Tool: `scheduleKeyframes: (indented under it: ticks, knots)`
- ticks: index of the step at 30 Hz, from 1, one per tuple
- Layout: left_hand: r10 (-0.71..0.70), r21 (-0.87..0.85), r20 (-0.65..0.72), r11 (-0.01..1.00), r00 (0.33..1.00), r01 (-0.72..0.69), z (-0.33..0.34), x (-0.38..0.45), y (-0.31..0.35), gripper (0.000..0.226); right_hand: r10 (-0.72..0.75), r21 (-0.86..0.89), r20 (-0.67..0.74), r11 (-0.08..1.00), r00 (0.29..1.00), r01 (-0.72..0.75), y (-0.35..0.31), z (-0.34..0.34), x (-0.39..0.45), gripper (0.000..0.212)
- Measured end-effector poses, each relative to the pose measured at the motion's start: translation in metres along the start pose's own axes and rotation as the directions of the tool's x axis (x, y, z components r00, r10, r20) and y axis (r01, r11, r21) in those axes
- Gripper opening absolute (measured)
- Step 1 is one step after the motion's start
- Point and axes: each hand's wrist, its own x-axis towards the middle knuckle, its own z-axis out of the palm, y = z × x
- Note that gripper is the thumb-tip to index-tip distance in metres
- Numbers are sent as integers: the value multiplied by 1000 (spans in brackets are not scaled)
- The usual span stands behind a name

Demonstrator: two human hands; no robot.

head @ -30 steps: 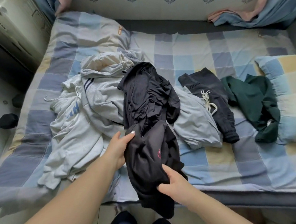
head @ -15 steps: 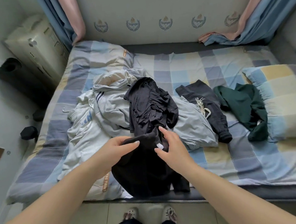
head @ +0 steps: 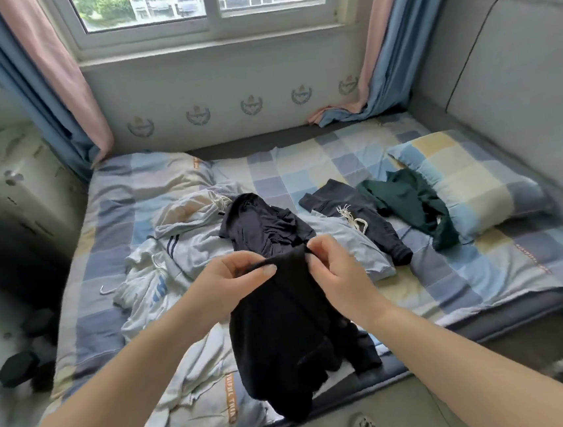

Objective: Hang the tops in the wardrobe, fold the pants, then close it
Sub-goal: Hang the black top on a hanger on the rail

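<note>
Both hands, left hand [head: 235,279] and right hand [head: 333,270], pinched a black garment's [head: 284,333] top edge over the bed [head: 451,276]; possibly pants, whose loose hem could snag the pile.

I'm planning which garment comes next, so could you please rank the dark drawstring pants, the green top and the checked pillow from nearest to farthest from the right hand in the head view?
1. Dark drawstring pants: just beyond the right hand, to its right.
2. Green top: farther right, beside the pants.
3. Checked pillow: farthest, at the bed's right end.
</note>
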Motion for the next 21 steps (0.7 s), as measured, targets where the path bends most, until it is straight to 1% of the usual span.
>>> scheduleKeyframes:
  ticks: [2, 3, 4, 6, 7, 8, 9, 10, 11, 12, 13, 15, 17, 18, 20, 21]
  knots:
    - [98, 127, 69, 986, 993, -106, -1, 3, 2, 12, -7, 24, -138, 1000, 990, 10, -17, -3, -11, 8]
    - [144, 178, 88, 971, 986, -157, 1, 5, 4, 14, -3, 24, -185, 1000, 983, 7, -25, -6, -16, 11]
    - [197, 201, 115, 955, 974, -216, 5, 7, 7, 18, 8, 22, -224, 1000, 975, -3, -33, -10, -22, 13]
    - [294, 209, 230, 916, 928, -342, 21, 9, 19, 27, 38, 39, -311, 999, 950, -27, -46, -23, -37, 13]
    - [332, 207, 303, 892, 893, -402, 28, 8, 25, 38, 63, 53, -341, 997, 938, -47, -51, -28, -44, 12]
    - [381, 230, 412, 836, 828, -499, 47, 9, 37, 54, 80, 48, -401, 997, 912, -66, -58, -45, -60, 11]
    - [419, 308, 472, 746, 776, -591, 52, 8, 45, 65, 89, 53, -399, 996, 913, -73, -63, -49, -64, 9]
    - [482, 376, 529, 605, 699, -702, 55, 8, 53, 65, 110, 66, -398, 994, 911, -92, -69, -55, -68, 9]
    - [544, 365, 620, 438, 565, -822, 72, 8, 67, 55, 129, 73, -460, 992, 879, -107, -77, -72, -84, 8]
    - [572, 328, 684, 313, 452, -891, 83, 7, 79, 42, 147, 96, -513, 989, 846, -113, -82, -86, -98, 8]
    - [571, 273, 733, 253, 371, -928, 98, 6, 93, 30, 154, 118, -559, 987, 815, -105, -88, -103, -113, 9]
    - [564, 178, 789, 173, 246, -969, 129, 6, 115, 19, 145, 133, -631, 988, 762, -78, -100, -132, -144, 12]
    - [552, 104, 826, 50, 114, -993, 170, 1, 137, 22, 143, 134, -683, 989, 717, -70, -114, -158, -181, 11]
    - [544, 59, 837, 6, 52, -998, 191, -3, 147, 26, 140, 138, -707, 989, 693, -59, -121, -170, -201, 9]
    - [519, -48, 853, -36, -59, -998, 235, -22, 166, 32, 138, 150, -763, 988, 631, -34, -132, -193, -243, 6]
    - [509, -160, 846, -47, -162, -986, 276, -42, 178, 33, 121, 135, -815, 991, 567, -18, -141, -211, -283, 6]
